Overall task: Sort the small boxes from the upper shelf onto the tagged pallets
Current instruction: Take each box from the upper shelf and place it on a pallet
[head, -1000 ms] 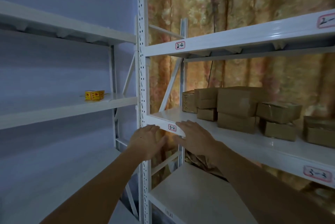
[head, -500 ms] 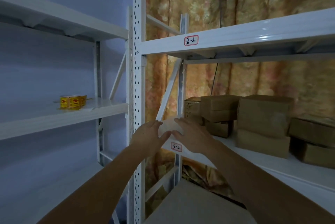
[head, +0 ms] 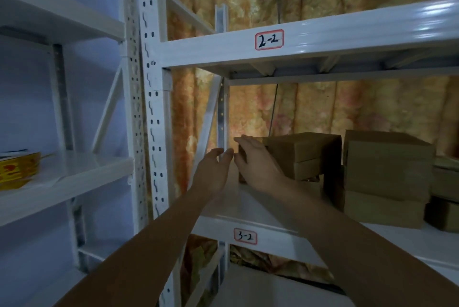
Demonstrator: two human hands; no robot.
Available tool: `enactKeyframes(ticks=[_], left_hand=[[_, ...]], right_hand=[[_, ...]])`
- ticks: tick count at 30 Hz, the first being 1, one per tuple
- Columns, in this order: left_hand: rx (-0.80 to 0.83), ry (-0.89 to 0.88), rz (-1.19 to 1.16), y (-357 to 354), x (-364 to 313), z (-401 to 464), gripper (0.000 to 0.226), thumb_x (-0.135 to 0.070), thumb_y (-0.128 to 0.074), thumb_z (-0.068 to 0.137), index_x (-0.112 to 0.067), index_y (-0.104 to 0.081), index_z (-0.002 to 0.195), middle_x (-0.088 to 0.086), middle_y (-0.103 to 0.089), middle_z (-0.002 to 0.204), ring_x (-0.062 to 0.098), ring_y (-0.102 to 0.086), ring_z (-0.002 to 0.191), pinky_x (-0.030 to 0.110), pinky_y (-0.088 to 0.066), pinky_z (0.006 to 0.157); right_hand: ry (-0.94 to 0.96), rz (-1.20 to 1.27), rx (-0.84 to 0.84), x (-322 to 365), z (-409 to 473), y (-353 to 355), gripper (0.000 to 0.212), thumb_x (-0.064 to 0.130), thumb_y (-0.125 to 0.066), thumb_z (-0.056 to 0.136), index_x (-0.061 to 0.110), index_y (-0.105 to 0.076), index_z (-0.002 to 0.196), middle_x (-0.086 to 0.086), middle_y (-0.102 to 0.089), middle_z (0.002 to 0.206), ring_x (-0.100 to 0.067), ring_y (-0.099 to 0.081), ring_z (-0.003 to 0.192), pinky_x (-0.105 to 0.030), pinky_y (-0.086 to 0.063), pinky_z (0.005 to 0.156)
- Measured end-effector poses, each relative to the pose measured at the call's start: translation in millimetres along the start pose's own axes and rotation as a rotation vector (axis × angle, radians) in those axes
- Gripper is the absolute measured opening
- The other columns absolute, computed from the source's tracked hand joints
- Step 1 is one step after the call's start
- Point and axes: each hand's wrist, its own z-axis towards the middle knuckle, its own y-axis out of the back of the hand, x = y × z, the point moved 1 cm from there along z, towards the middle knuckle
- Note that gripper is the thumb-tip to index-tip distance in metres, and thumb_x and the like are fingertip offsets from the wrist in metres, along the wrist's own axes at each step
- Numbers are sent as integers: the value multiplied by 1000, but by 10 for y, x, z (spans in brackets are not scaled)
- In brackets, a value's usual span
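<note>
Several brown cardboard boxes stand on the white shelf (head: 280, 217) labelled 3-2. The leftmost small box (head: 242, 179) is mostly hidden behind my right hand (head: 258, 167), which holds its left end with fingers over the top corner and the thumb against the side. My left hand (head: 213, 170) hovers just left of that box with fingers extended, touching nothing. Right behind it a stack of small boxes (head: 303, 150) stands two high.
Larger boxes (head: 385, 172) are stacked further right on the same shelf. The beam labelled 2-2 (head: 269, 40) runs overhead. A white perforated upright (head: 151, 107) stands left of my arms. A yellow tape roll (head: 17, 170) lies on the neighbouring rack's shelf.
The view has closed in on the shelf. Both hands rose from its front edge to the leftmost box, and my right hand has taken hold of it.
</note>
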Motion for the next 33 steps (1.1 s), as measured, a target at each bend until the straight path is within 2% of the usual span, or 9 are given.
enactKeyframes(ticks=[5, 8, 12, 15, 18, 22, 25, 29, 33], left_hand=[[33, 108, -215, -326, -6, 412, 92, -80, -33, 84, -13, -57, 141, 9, -61, 141, 30, -58, 127, 43, -44, 104], [56, 152, -291, -519, 98, 720, 105, -84, -32, 71, -9, -58, 139, 14, -66, 131, 31, -64, 116, 43, -50, 94], [127, 175, -254, -704, 152, 977, 54, -38, -45, 107, 4, -54, 141, 22, -63, 134, 35, -63, 119, 37, -55, 86], [166, 165, -204, -775, 95, 974, 34, -16, -46, 109, 8, -59, 130, 28, -64, 127, 40, -60, 120, 41, -52, 91], [155, 112, -202, -745, 27, 941, 27, -17, -46, 109, -1, -64, 120, 25, -66, 123, 39, -62, 117, 46, -51, 98], [61, 287, -592, -617, 90, 939, 45, -42, -31, 111, -16, -67, 109, 6, -68, 96, 17, -67, 85, 27, -52, 65], [30, 438, -768, -606, 230, 1017, 62, -53, -26, 107, -12, -71, 102, 18, -73, 105, 33, -69, 88, 36, -51, 74], [46, 473, -934, -547, 197, 952, 55, -45, -28, 107, -18, -73, 92, 14, -73, 93, 28, -68, 84, 35, -54, 69], [-23, 456, -961, -525, 202, 936, 56, -58, -33, 98, -21, -75, 93, 13, -75, 100, 32, -69, 92, 48, -59, 88]], right_hand=[[-108, 106, -68, -131, 284, -101, 52, 17, -40, 109, 18, -32, 160, -7, -19, 170, -22, -12, 158, -38, -16, 128], [-109, 123, -64, -171, 400, -173, 51, 12, -36, 109, 17, -31, 160, -6, -15, 171, -20, -8, 158, -30, -12, 128], [-81, 123, -82, -194, 563, -197, 53, 4, -33, 109, 13, -27, 161, -5, -7, 172, -18, 1, 159, -15, -3, 118], [-88, 77, -125, -233, 673, -203, 53, 4, -37, 107, 13, -31, 159, -8, -14, 171, -22, -2, 159, -28, -3, 126], [-138, -18, -152, -290, 767, -224, 52, 11, -41, 106, 14, -36, 158, -9, -26, 167, -27, -10, 158, -38, -8, 128], [-211, -101, -171, -299, 817, -269, 54, 28, -47, 104, 15, -37, 156, -10, -31, 165, -29, -18, 155, -48, -18, 126], [-300, -101, -192, -320, 848, -362, 58, 37, -52, 100, 18, -40, 154, -9, -34, 162, -32, -31, 148, -47, -33, 118], [-415, -24, -189, -328, 876, -534, 49, 47, -48, 100, 17, -50, 138, -9, -56, 135, -29, -55, 119, -36, -40, 88], [-399, 96, -224, -300, 901, -641, 65, 60, -48, 86, 22, -46, 139, -5, -64, 117, -27, -65, 104, -46, -57, 86]])
